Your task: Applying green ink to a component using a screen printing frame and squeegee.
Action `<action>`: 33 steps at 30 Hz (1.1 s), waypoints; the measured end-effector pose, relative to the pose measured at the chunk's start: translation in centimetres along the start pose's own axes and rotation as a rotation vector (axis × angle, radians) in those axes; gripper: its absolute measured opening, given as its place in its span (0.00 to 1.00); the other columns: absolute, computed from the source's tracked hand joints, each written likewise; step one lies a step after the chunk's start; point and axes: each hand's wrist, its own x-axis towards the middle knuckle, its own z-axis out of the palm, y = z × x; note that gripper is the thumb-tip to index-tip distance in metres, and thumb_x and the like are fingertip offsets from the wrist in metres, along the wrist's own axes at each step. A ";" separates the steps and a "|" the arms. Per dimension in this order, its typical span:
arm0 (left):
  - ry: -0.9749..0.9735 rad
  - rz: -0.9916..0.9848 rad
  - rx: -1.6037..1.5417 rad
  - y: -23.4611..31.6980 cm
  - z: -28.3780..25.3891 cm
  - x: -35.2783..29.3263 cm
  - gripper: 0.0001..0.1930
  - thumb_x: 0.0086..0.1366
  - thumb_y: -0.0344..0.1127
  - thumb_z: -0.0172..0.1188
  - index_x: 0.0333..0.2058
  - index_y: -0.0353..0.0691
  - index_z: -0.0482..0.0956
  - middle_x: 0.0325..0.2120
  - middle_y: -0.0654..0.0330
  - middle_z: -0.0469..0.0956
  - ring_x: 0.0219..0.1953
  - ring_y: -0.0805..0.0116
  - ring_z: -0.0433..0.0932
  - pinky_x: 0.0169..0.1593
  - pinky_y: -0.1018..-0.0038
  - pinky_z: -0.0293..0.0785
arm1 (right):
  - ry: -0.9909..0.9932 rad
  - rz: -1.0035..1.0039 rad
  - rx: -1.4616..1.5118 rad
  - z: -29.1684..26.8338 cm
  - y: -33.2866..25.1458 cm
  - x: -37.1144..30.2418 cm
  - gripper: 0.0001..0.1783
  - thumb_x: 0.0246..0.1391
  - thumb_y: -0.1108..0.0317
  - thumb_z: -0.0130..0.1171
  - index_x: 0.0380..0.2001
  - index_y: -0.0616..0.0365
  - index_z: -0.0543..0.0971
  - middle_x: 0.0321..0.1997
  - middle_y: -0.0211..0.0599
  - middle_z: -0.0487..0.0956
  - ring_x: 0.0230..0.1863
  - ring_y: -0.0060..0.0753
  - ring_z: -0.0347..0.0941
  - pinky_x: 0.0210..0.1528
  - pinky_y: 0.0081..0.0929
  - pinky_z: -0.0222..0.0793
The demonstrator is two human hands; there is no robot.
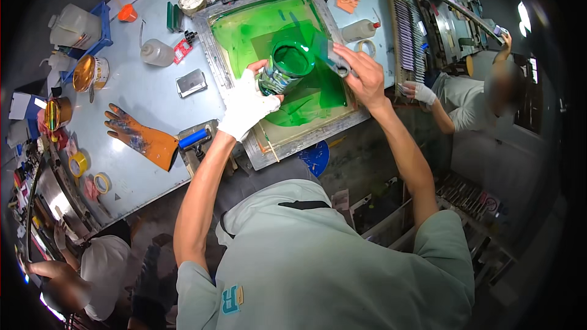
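My left hand [249, 105], in a white glove with bare fingertips, is wrapped round a paint-smeared can [269, 81]. The can is tilted, and green ink shows in its mouth. My bare right hand [365, 77] grips a scraper [335, 61] with a grey handle that has a hole in it. Its green-coated blade is beside the rim of the can; whether they touch I cannot tell. Beneath both hands lies a printing screen in a metal frame [211, 55]. Its mesh [244, 30] is smeared with green ink, darker towards the right.
An orange glove [147, 140] and a blue roller [194, 139] lie on the table to the left. Squeeze bottles [157, 53], a tin [92, 74] and tape rolls [77, 164] stand or lie around. Co-workers are at far left [104, 269] and right [468, 95].
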 end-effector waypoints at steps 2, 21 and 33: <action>-0.007 -0.062 0.081 1.6 -0.5 -0.6 0.45 0.48 0.38 0.75 0.65 0.36 0.63 0.51 0.49 0.76 0.48 0.61 0.76 0.52 0.67 0.73 | -0.062 0.001 -0.034 0.9 2.5 -0.6 0.23 0.46 0.76 0.66 0.50 0.61 0.82 0.45 0.40 0.86 0.34 0.37 0.79 0.36 0.30 0.75; 0.523 -0.106 -0.274 -7.3 -12.7 -7.3 0.42 0.49 0.31 0.73 0.60 0.27 0.61 0.46 0.49 0.79 0.49 0.64 0.81 0.53 0.71 0.78 | -0.625 0.579 0.062 4.1 14.8 -5.3 0.25 0.68 0.49 0.55 0.30 0.64 0.69 0.21 0.45 0.67 0.23 0.36 0.63 0.30 0.35 0.63; 0.573 0.124 -0.663 -15.0 -31.2 7.5 0.33 0.54 0.14 0.67 0.58 0.27 0.64 0.50 0.52 0.78 0.48 0.65 0.80 0.56 0.70 0.76 | -0.038 1.177 0.183 -1.0 5.4 -8.7 0.22 0.72 0.51 0.50 0.52 0.58 0.79 0.32 0.25 0.78 0.20 0.10 0.61 0.22 0.15 0.53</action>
